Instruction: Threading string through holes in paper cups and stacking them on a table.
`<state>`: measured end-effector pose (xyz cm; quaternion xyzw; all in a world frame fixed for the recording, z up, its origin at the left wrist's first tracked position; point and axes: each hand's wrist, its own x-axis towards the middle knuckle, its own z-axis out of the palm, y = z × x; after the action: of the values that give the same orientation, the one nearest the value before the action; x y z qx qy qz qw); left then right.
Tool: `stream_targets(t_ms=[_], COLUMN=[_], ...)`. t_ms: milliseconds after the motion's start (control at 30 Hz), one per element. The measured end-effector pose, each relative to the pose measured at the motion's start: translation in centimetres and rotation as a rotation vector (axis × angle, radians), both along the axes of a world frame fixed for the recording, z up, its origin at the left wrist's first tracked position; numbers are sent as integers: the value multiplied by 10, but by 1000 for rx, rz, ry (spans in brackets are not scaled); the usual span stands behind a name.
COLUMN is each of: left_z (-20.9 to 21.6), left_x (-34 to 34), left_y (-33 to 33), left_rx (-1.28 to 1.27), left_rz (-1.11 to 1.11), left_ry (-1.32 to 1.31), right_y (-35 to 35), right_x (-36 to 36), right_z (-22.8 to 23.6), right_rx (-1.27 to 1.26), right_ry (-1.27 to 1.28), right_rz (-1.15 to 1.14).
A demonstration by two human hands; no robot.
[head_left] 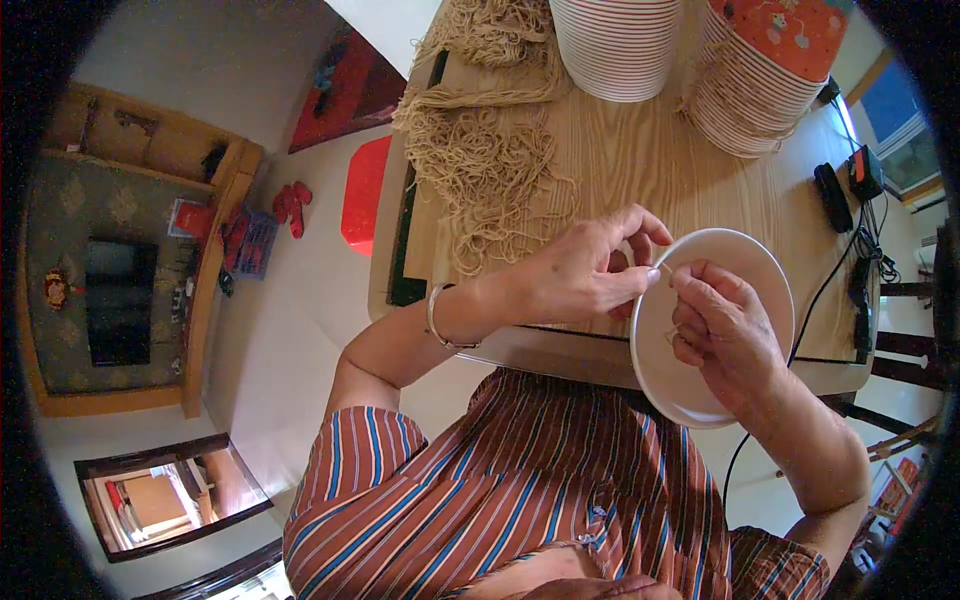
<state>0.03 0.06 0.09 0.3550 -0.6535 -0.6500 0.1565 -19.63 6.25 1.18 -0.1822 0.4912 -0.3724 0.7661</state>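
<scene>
My left hand (580, 268) and my right hand (728, 325) meet above a round white paper tub (655, 350) at the table's front edge. Both pinch thumb against finger, with a short piece of thin tan cord (667, 267) between the fingertips. Most of that cord is hidden by my fingers. The tub lies under my right hand, its round face turned toward me. Left of it, a loose tangle of tan cord (490, 180) spreads over the wooden table (640, 170).
Behind my hands stand a stack of white paper tubs (615, 50) and another stack with a red patterned outer tub (770, 40), cords hanging down its side. Black adapters and cables (860, 190) lie at the right edge. A red stool (365, 195) stands left of the table.
</scene>
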Motion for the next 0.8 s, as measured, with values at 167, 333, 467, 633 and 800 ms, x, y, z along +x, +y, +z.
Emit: stream_targets(t_ms=[167,333,467,633,800], left_z=[1,4,-2,-8,-17], left_x=[-1,0,2,2,2], left_y=[0,1,0,2,-1], left_rx=[25,7,31,-206,-239], left_rz=[2,-8,9,58,104], left_ry=[20,2,59,77,99], right_y=[-1,-3,-2,-4,-5], right_x=[0,0,1,2,3], right_z=[0,2,2,2,-1], right_rx=[-1,8,-4,-14,-14], right_ry=[-24,-2,9,10,29], right_rz=[11,24,24,34,31])
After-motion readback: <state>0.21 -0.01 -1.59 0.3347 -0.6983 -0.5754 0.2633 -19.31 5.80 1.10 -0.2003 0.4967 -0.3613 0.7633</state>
